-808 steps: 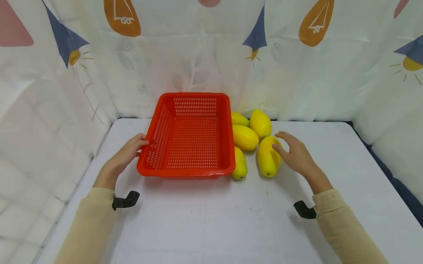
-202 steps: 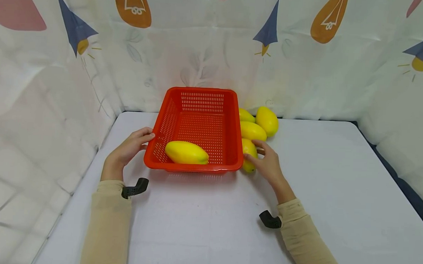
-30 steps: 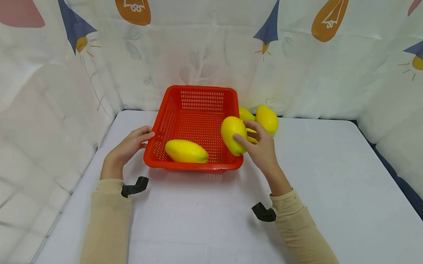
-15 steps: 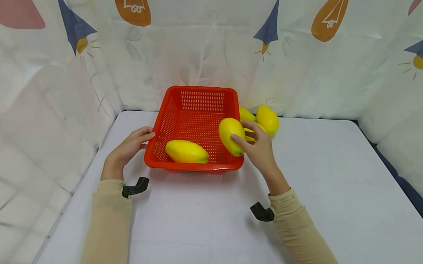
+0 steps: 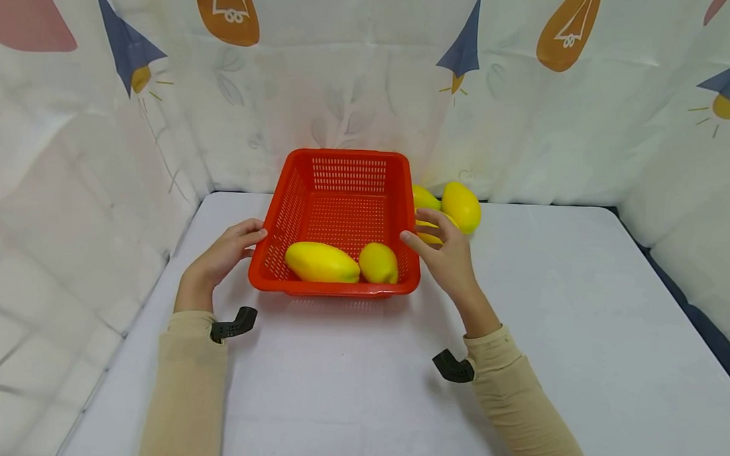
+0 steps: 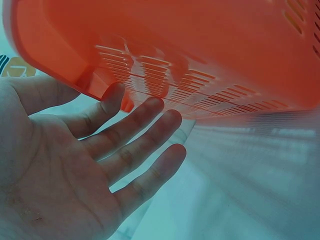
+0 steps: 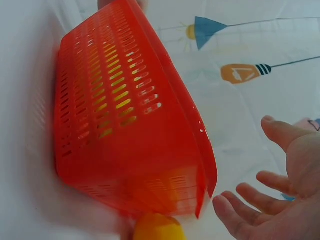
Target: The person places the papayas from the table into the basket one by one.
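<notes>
The red plastic basket (image 5: pixel 353 219) stands tilted toward the viewer on the table. My left hand (image 5: pixel 224 253) holds its left rim; in the left wrist view the fingers (image 6: pixel 172 117) reach under the rim along the slotted outer wall. Two yellow mangoes lie at the basket's near side: a long mango (image 5: pixel 321 262) on the left and, end-on beside it, another mango (image 5: pixel 378 263). Just off the right rim, my right hand (image 5: pixel 451 258) hovers with fingers parted and nothing between them. The right wrist view shows this hand (image 7: pixel 287 195) apart from the basket.
Behind the right hand, three more mangoes sit right of the basket: one mango (image 5: pixel 462 206) at the back, a second mango (image 5: pixel 424 197) partly hidden by the rim, and a third mango (image 5: pixel 428 231) partly behind the fingers. A patterned curtain (image 5: pixel 525 139) hangs along the table's far edge.
The right hand has let go of a mango, which has dropped from above the right rim into the basket beside the first one. The left hand and basket have stayed put in the last second.
</notes>
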Demonstrator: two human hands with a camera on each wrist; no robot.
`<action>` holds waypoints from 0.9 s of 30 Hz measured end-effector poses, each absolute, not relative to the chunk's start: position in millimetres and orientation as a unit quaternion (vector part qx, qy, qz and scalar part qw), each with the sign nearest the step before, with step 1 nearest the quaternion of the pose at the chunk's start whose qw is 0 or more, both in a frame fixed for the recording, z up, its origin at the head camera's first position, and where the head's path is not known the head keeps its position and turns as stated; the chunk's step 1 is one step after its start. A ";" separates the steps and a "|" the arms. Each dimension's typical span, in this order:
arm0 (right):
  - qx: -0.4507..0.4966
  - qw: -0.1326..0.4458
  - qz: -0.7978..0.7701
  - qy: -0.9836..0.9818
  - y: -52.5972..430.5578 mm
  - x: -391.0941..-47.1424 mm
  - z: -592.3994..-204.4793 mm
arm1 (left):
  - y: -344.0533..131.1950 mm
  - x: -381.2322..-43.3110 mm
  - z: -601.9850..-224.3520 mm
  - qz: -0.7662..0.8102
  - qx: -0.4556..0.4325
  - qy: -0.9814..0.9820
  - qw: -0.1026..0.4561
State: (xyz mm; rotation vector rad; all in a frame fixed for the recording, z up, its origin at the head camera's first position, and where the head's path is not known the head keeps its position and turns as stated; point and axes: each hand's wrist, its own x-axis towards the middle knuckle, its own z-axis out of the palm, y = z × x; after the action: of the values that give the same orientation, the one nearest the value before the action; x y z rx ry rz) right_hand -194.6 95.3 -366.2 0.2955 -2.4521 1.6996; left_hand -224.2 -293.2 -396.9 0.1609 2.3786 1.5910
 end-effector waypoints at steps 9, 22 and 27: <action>0.089 0.074 0.559 -0.821 100.4 -193.7 -365.2 | -293.4 -224.4 -397.3 0.551 0.059 0.821 0.138; 0.077 0.087 0.544 -0.831 111.6 -198.0 -368.5 | -293.3 -223.4 -397.2 0.554 0.061 0.819 0.138; 0.068 0.090 0.533 -0.839 115.9 -199.5 -369.4 | -293.7 -224.2 -398.0 0.554 0.061 0.819 0.137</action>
State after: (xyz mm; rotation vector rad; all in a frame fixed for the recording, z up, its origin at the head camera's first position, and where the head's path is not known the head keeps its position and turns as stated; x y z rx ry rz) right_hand -199.5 115.9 -369.4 0.2013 -2.4937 1.5842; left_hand -224.2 -293.7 -398.0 0.1759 2.3694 1.6029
